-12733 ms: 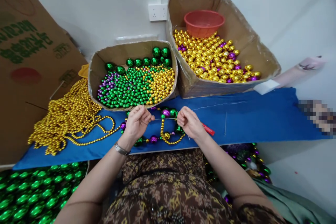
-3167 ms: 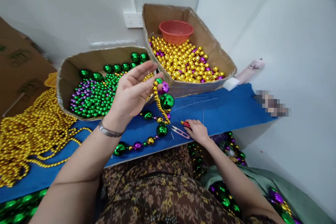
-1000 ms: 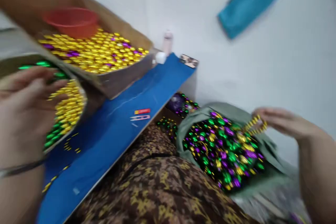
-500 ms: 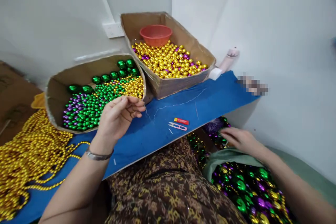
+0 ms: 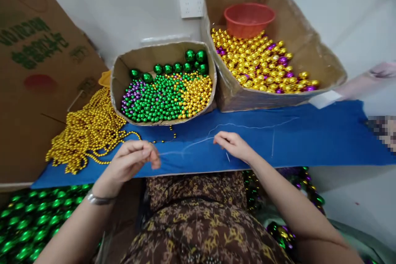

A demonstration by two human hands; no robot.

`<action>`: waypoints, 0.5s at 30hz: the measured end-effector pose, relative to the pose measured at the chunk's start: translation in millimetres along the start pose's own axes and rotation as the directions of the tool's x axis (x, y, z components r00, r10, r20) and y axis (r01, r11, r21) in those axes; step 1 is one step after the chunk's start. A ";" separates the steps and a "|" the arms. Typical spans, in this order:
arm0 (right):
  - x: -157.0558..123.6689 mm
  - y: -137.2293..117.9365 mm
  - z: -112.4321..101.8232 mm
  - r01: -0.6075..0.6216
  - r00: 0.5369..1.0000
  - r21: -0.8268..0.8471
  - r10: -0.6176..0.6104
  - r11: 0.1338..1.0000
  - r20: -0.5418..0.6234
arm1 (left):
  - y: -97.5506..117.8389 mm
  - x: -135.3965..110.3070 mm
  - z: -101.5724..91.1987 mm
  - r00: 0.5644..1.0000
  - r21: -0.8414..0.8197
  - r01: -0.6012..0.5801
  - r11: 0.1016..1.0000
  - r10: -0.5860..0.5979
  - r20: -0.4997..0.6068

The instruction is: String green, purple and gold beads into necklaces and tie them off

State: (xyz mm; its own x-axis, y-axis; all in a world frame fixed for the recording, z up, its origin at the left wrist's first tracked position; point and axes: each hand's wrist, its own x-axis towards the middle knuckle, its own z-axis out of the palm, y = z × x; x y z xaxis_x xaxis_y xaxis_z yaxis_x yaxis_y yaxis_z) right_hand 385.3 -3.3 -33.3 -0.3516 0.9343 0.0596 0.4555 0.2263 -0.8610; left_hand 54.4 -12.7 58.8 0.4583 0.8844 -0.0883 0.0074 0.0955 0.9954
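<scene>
My left hand (image 5: 133, 161) pinches one end of a thin white thread (image 5: 192, 145) just above the front edge of the blue board (image 5: 309, 140). The thread runs right to my right hand (image 5: 232, 146), whose fingertips press down on it on the board. A second stretch of the thread lies loose toward the right, in front of the boxes. Behind my hands stands a cardboard box (image 5: 116, 86) with small green, purple and gold beads and some large green balls.
A bigger cardboard box (image 5: 262, 101) at the back right holds gold and purple balls and a red bowl (image 5: 249, 18). Gold bead strands (image 5: 89, 132) are heaped at the left. Green beads (image 5: 27, 218) lie lower left. Mixed bead strings (image 5: 284, 231) lie lower right.
My right hand has come up from the bead strings at my lower right onto the blue board. My left hand has dropped toward the board's front edge. The view has swung back left.
</scene>
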 end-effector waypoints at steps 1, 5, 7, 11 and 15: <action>-0.3 6.0 -5.1 -0.012 0.998 -0.103 0.006 0.995 -0.057 | -7.2 -6.8 -13.5 0.998 0.176 0.042 0.983 -0.049 0.037; -1.0 23.9 -12.0 -0.117 0.973 -0.402 0.024 0.908 -0.229 | -39.4 -1.3 -24.9 0.999 0.848 -0.002 0.530 -0.028 0.019; -0.4 28.7 -7.4 -0.141 0.970 -0.465 0.028 0.874 -0.241 | -57.3 21.5 -4.9 0.999 0.952 -0.033 0.304 0.036 0.023; -0.7 30.9 4.3 -0.155 0.973 -0.561 0.026 0.813 -0.231 | -91.3 87.7 40.6 1.000 0.995 0.002 0.095 0.030 -0.005; -7.0 30.7 8.9 -0.157 0.970 -0.594 0.012 0.789 -0.241 | -116.9 144.7 52.7 0.993 0.994 0.103 0.038 0.046 -0.104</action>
State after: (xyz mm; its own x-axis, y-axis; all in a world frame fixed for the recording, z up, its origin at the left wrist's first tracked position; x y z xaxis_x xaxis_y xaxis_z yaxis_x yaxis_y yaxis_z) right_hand 394.4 -5.3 -64.6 -0.1387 0.9758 0.1691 0.9005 0.1954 -0.3885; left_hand 166.7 80.0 -68.4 0.3629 0.9307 -0.0462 0.9308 -0.3597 0.0659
